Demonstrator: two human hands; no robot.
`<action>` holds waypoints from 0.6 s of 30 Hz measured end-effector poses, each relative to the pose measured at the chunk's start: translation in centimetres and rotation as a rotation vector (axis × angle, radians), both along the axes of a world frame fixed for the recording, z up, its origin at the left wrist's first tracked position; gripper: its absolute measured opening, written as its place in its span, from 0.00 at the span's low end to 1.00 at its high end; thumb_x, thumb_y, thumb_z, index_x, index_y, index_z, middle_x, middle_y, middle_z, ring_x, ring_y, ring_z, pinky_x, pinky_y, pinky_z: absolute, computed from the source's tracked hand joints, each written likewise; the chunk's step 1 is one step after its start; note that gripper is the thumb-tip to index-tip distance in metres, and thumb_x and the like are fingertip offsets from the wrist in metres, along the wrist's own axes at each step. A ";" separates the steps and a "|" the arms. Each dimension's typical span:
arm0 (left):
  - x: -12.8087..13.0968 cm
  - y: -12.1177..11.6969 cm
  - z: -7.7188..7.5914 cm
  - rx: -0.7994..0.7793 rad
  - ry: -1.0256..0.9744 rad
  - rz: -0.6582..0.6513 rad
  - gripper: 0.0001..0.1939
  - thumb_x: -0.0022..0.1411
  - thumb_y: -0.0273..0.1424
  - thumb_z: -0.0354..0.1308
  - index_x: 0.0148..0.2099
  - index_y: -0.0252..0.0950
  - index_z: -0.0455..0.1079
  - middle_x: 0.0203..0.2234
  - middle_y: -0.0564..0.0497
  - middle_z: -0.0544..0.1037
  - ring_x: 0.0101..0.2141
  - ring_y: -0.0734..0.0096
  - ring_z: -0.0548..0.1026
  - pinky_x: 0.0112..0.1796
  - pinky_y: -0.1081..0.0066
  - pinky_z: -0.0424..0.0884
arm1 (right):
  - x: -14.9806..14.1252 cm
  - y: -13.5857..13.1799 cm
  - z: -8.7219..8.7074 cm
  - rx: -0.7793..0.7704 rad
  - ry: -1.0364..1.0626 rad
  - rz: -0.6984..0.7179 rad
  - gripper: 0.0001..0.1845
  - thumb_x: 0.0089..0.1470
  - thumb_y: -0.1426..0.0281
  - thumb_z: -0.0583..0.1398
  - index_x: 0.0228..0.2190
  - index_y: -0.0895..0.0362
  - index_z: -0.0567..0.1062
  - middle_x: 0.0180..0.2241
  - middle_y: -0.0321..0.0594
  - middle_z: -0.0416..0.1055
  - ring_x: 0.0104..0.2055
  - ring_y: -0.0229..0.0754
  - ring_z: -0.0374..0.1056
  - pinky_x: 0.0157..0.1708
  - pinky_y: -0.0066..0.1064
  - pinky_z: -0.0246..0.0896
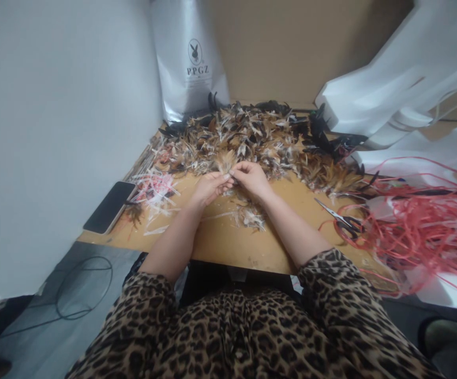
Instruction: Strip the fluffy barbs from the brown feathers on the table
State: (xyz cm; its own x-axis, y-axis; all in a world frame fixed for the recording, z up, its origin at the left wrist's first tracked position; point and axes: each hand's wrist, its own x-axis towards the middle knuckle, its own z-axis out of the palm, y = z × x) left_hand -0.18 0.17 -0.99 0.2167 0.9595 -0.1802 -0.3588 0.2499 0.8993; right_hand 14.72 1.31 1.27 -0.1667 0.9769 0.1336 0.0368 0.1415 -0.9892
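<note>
My left hand (209,188) and my right hand (251,178) meet at the middle of a wooden table (228,242), fingers pinched together on a small tuft of tan feathers (226,163). Just beyond my fingers spreads a big heap of brown, white and black feathers (260,138). A few loose feathers (252,217) lie on the table under my right forearm. Both sleeves are leopard print.
A black phone (110,206) lies at the table's left edge beside pink and white strips (155,188). Scissors (341,217) rest to the right, by a tangle of red cord (418,226). A silver bag (191,58) stands at the back; white bags (402,84) lie at the right.
</note>
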 end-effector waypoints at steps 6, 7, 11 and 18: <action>-0.5 0.4 -0.2 0.071 -0.021 0.099 0.09 0.51 0.31 0.68 0.29 0.29 0.73 0.22 0.51 0.77 0.21 0.84 0.71 0.25 0.81 0.66 | 0.6 0.9 -0.6 0.029 -0.040 -0.081 0.10 0.41 0.65 0.64 0.25 0.59 0.75 0.24 0.35 0.72 0.25 0.33 0.62 0.30 0.27 0.59; -0.6 0.5 -0.1 0.070 -0.038 0.135 0.09 0.51 0.31 0.67 0.30 0.30 0.73 0.22 0.51 0.77 0.20 0.84 0.71 0.25 0.81 0.66 | 0.8 1.1 -0.7 0.040 -0.091 -0.090 0.10 0.42 0.65 0.64 0.25 0.59 0.75 0.23 0.35 0.72 0.25 0.33 0.62 0.30 0.27 0.59; -0.8 0.8 0.2 0.054 -0.104 0.238 0.07 0.52 0.28 0.66 0.32 0.30 0.73 0.23 0.52 0.77 0.20 0.86 0.71 0.24 0.83 0.65 | 1.4 1.5 -1.5 0.108 -0.365 -0.048 0.08 0.44 0.68 0.62 0.25 0.60 0.77 0.23 0.36 0.72 0.25 0.34 0.62 0.30 0.26 0.57; -0.8 0.6 0.5 0.042 -0.145 0.253 0.07 0.52 0.27 0.66 0.32 0.29 0.72 0.23 0.52 0.77 0.20 0.86 0.71 0.23 0.83 0.65 | 1.2 1.0 -1.8 0.247 -0.767 0.059 0.07 0.47 0.69 0.59 0.26 0.58 0.78 0.28 0.37 0.76 0.30 0.36 0.67 0.33 0.26 0.56</action>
